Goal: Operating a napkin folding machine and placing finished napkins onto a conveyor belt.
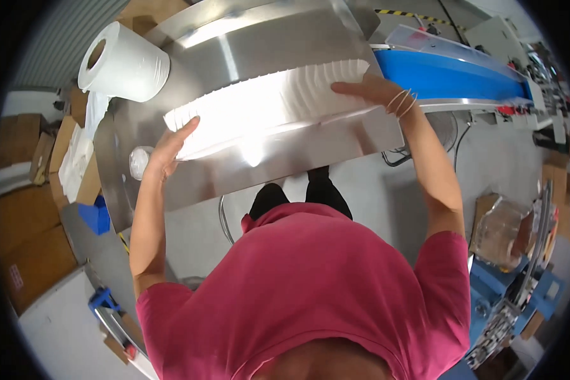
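Note:
A long, shiny white stack of what look like thin nested pieces [259,104], its edge ribbed, lies across the steel table in front of me. My left hand [171,147] grips its left end, thumb on top and fingers mostly hidden at the end. At the right end, my right hand [367,90] holds it, thumb laid along the upper face and the other fingers out of sight behind. Strong glare washes out the middle, so the exact kind of piece cannot be told. Beside my left hand sits a small clear wrapped bundle [140,163].
The steel table [285,41] has a raised back edge. On its left stands a large white roll of film [130,63]. A blue conveyor belt [453,75] adjoins the right side. Cardboard boxes [28,218] and a blue bin [95,215] are at the left.

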`<state>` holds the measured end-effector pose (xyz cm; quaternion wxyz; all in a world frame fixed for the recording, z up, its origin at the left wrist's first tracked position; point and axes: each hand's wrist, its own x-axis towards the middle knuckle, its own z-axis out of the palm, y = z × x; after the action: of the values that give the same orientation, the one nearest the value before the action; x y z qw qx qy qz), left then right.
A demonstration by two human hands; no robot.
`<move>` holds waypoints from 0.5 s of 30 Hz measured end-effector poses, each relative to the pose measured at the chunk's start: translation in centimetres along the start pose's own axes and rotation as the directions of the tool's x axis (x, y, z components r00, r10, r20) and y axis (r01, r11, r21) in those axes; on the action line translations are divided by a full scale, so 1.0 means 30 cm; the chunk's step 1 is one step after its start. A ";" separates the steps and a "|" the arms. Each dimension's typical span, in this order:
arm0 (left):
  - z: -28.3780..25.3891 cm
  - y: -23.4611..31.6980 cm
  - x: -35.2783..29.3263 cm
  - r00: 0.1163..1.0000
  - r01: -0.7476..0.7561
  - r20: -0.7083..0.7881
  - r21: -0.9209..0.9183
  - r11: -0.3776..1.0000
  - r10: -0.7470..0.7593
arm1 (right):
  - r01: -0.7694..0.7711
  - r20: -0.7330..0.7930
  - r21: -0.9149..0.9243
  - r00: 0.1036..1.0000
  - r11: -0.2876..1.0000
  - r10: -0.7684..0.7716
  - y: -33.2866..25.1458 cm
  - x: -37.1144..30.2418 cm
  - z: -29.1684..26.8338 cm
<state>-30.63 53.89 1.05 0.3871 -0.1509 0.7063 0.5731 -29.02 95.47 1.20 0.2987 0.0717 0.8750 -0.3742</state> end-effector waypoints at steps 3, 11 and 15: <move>0.020 -0.018 -0.012 0.977 0.013 -0.211 0.151 0.988 0.020 | 0.059 -0.005 -0.064 0.998 0.996 -0.060 0.030 0.052 0.008; 0.030 -0.137 -0.051 0.924 -0.054 -0.376 0.066 0.996 0.075 | 0.320 -0.329 0.259 0.916 0.911 -0.228 0.162 0.048 0.043; 0.037 -0.146 -0.035 0.923 -0.195 -0.347 -0.052 0.979 0.166 | 0.005 -0.325 0.291 0.941 0.957 0.094 0.183 0.054 0.015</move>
<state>-26.66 53.37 -1.29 0.1978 -0.1985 0.7484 0.6011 -28.20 98.90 -3.35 0.1404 0.1970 0.8472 -0.4729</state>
